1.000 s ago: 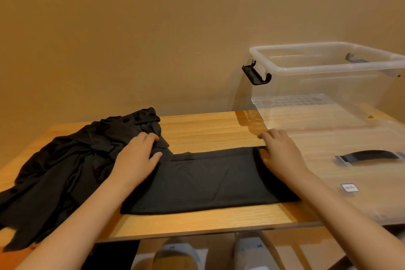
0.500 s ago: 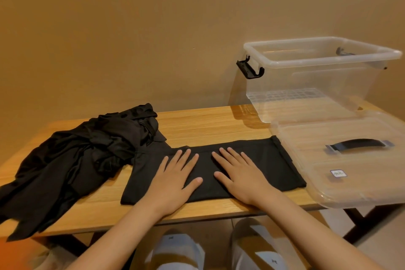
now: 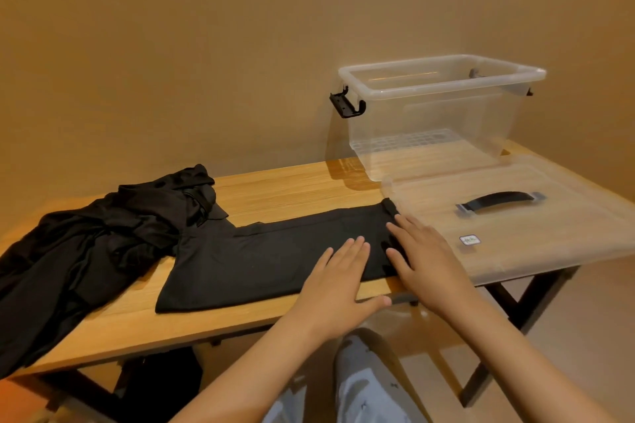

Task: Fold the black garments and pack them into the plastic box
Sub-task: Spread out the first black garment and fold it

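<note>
Head view. Folded garment (image 3: 261, 261) flat on table (image 3: 292, 192), a long band laid left to right, right end just beside lid (image 3: 549, 251). Left hand (image 3: 338, 288) palm-down on garment's right part near front edge, fingers straight, thumb out over table edge. Right hand (image 3: 426, 268) likewise flat, fingers straight, on garment's right end, near left hand, apart from it. Nothing gripped by either. Unfolded black pile (image 3: 103, 240) at table's left, touching garment's left end. Clear box (image 3: 439, 84) at back right behind lid, well apart from both hands.
</note>
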{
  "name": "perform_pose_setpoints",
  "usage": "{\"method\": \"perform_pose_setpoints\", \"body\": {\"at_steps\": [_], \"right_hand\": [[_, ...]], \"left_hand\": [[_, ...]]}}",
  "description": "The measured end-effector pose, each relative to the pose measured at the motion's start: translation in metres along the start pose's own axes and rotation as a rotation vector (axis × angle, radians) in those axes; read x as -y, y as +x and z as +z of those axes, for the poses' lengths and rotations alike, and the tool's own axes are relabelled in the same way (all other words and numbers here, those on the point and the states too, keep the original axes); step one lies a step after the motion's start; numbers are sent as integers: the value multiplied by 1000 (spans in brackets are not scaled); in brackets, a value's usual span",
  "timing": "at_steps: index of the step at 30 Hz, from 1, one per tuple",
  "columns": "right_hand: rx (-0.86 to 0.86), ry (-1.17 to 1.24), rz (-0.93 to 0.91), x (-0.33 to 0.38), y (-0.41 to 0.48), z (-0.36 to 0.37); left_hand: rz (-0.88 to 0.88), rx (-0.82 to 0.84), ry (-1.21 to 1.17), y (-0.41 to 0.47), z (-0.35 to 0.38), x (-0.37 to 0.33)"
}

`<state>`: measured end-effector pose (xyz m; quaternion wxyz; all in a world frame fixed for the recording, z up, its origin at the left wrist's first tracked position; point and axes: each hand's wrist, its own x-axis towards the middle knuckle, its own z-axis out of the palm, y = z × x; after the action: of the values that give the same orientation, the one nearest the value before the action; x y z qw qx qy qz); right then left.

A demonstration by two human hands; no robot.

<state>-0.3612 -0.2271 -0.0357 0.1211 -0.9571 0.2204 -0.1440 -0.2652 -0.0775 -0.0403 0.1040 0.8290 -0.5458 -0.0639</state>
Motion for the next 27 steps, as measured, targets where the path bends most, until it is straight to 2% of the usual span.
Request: {"method": "perform_pose_setpoints", "body": {"at_steps": [2,7,13,18,21,27], "right_hand": [[-3,-25,-32,-4,-12,2],[-305,207,-16,-10,-48,8],[-349,523,220,-11,-82,15],[-225,779,501,-6,-84,18],[-289,902,551,0,-77,19],[-459,870,552,6,-70,25]], "left_hand": [[-5,29,31,7,7,-10],[-27,26,104,5,20,-15],[35,56,70,-12,17,-25],[39,-89,-139,-6,-1,-19],[-11,-87,-177,25,-15,-10],[35,-56,-164,91,-27,-2]]}}
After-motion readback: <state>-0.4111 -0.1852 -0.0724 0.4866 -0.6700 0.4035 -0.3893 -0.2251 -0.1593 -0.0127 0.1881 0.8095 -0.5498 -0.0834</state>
